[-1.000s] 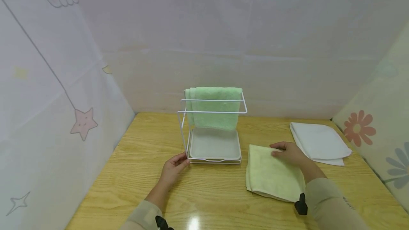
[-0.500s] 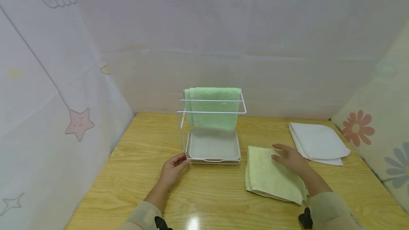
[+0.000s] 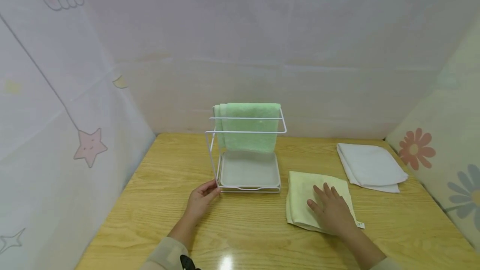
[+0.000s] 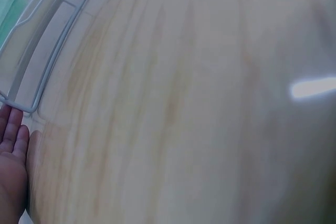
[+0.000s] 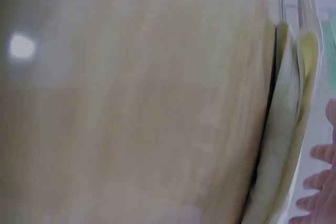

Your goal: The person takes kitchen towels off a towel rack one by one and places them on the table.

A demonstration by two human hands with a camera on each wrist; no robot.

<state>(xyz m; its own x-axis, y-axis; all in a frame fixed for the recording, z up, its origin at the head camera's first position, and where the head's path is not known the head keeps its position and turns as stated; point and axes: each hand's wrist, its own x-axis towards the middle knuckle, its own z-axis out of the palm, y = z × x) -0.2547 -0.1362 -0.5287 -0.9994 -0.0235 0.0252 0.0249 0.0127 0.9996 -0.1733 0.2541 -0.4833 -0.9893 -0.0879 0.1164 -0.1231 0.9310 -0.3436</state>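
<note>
A white wire towel rack [image 3: 249, 131] with a pale tray [image 3: 249, 168] in its base stands on the table. Over its rear bar hangs a light green towel [image 3: 251, 136]. My left hand [image 3: 200, 200] grips the rack's front left bottom corner between thumb and fingers; in the left wrist view, fingertips [image 4: 16, 116] meet the wire corner. To the rack's right lies a folded yellow towel [image 3: 303, 197]. My right hand [image 3: 331, 211] is over it, palm down with fingers spread. The right wrist view shows the folded towel's layered edge [image 5: 281, 124] and the spread fingers beside it.
A folded white towel [image 3: 371, 166] lies at the right rear of the wooden table [image 3: 168, 161]. Patterned cloth walls [image 3: 240, 53] stand behind and at both sides. A small white tag [image 3: 361, 225] sticks out at the yellow towel's right edge.
My right hand has moved from the yellow towel's far right part toward its middle, and its fingers have spread. The towel's near right corner has shifted inward. My left hand stays at the rack.
</note>
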